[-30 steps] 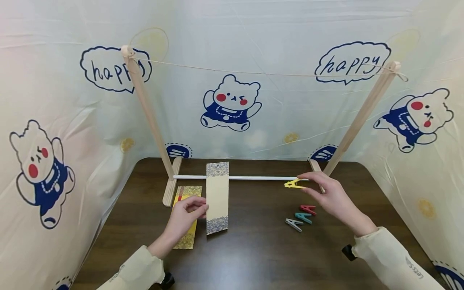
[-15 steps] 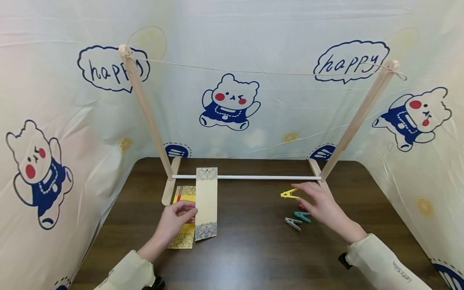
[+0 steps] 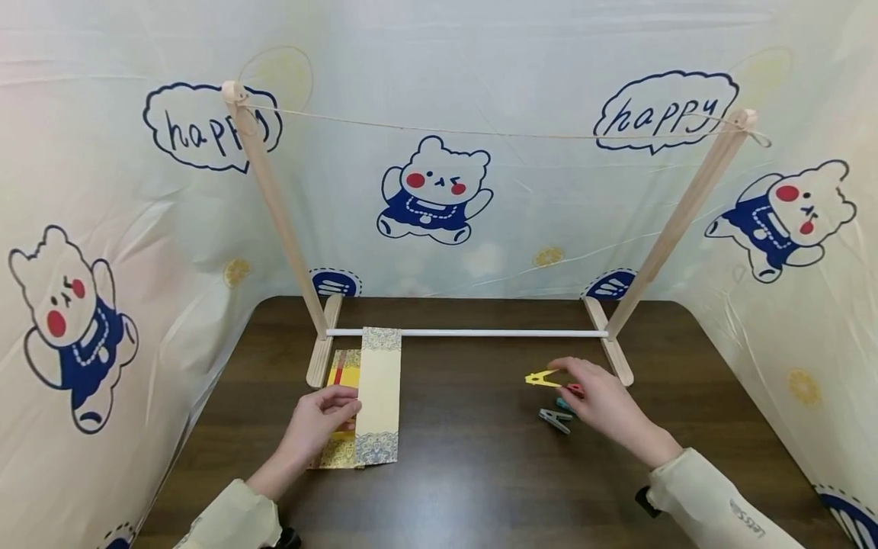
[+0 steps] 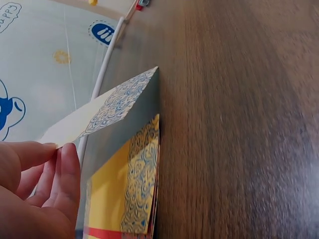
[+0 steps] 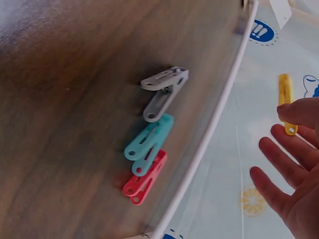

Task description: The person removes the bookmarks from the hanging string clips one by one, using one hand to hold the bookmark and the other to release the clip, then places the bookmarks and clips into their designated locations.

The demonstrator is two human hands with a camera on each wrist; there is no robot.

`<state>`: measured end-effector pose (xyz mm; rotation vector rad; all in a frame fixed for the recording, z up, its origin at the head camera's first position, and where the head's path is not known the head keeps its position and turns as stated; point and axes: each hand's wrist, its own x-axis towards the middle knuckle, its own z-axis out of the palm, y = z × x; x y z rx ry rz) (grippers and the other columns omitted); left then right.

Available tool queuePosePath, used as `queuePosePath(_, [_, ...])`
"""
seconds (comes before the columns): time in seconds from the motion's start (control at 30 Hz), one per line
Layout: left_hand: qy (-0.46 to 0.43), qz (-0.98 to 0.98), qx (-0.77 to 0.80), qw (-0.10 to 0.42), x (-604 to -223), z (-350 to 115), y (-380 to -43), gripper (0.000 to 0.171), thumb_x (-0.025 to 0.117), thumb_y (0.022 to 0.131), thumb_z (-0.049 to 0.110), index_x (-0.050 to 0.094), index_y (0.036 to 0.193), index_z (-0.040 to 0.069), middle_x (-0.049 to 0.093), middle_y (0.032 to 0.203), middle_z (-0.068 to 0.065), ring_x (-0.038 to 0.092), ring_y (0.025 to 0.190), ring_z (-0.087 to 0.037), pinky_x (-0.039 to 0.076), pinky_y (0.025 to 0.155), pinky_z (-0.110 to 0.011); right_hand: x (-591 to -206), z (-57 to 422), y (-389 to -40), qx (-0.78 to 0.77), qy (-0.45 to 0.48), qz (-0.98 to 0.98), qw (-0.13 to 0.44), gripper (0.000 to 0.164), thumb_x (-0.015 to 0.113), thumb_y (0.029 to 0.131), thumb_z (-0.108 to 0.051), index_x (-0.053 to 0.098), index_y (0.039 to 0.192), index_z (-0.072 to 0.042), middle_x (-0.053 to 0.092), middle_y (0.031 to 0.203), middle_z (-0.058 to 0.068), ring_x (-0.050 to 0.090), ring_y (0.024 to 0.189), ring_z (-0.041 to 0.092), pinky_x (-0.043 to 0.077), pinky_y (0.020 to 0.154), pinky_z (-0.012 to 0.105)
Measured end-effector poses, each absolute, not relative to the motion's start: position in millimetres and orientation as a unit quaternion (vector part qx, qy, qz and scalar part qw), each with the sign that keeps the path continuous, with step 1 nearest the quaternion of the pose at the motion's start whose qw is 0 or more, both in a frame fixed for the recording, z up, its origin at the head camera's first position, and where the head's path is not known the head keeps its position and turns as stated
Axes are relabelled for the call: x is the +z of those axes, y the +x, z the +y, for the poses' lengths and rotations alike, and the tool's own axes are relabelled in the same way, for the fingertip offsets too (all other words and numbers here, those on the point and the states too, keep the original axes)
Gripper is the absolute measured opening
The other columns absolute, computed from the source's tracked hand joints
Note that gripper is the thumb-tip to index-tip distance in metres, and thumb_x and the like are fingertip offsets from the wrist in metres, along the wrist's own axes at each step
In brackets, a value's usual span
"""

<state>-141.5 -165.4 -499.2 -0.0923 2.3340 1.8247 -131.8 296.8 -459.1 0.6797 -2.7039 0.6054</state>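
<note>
My left hand (image 3: 322,419) pinches the left edge of a cream card (image 3: 379,389) with blue patterned ends, thumb on one face. The card is tilted over part of a yellow patterned card (image 4: 112,184) lying on the table; in the left wrist view more than one card edge shows there. My right hand (image 3: 604,396) pinches a yellow clothespin (image 3: 540,379) between thumb and fingers, above the table. Under it lie a grey clothespin (image 5: 164,92), a teal clothespin (image 5: 148,144) and a red clothespin (image 5: 144,178), the latter two partly hidden by the hand in the head view.
A wooden stand has a left post (image 3: 277,213), a right post (image 3: 682,221) and a thin string (image 3: 439,132) tied between their tops. A white rod (image 3: 494,333) joins the feet near the back of the brown table (image 3: 466,488). A printed curtain (image 3: 549,46) surrounds it.
My left hand has moved left and slightly toward me with the cream card, which covers more of the yellow one. My right hand has come down and a little left, carrying the yellow clothespin.
</note>
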Motion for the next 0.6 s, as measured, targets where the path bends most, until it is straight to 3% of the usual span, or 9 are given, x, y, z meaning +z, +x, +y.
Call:
queuePosePath(0.2, [-0.031,0.796,0.597,0.090,-503,-174,-145,0.029,0.074,0.096,0.003,0.067,0.122,-0.007,0.076,0.098,-0.016,0.072,0.077,-0.017,0.063,0.069,-0.033,-465,293,-129,0.200,0.204,-0.950,0.124,0.037,0.082,0.085,-0.004,0.065,0.118,-0.009,0.075,0.103,0.009,0.073,0.084,0.025,0.062,0.070,0.042])
queuePosePath(0.3, [-0.034,0.808,0.582,0.084,-504,-176,-146,0.029,0.075,0.095,0.004,0.067,0.121,-0.006,0.076,0.097,-0.015,0.072,0.076,-0.018,0.063,0.066,-0.032,-470,292,-128,0.202,0.199,-0.950,0.131,0.036,0.083,0.084,-0.004,0.065,0.116,-0.010,0.072,0.102,0.006,0.070,0.083,0.020,0.061,0.071,0.039])
queuePosePath(0.6, [-0.043,0.844,0.529,0.077,-510,-186,-144,0.029,0.075,0.094,0.005,0.067,0.120,-0.004,0.076,0.096,-0.015,0.069,0.070,-0.018,0.062,0.061,-0.030,-479,284,-125,0.195,0.211,-0.947,0.144,0.035,0.087,0.082,-0.009,0.067,0.111,-0.009,0.064,0.104,0.002,0.063,0.089,0.019,0.057,0.074,0.039])
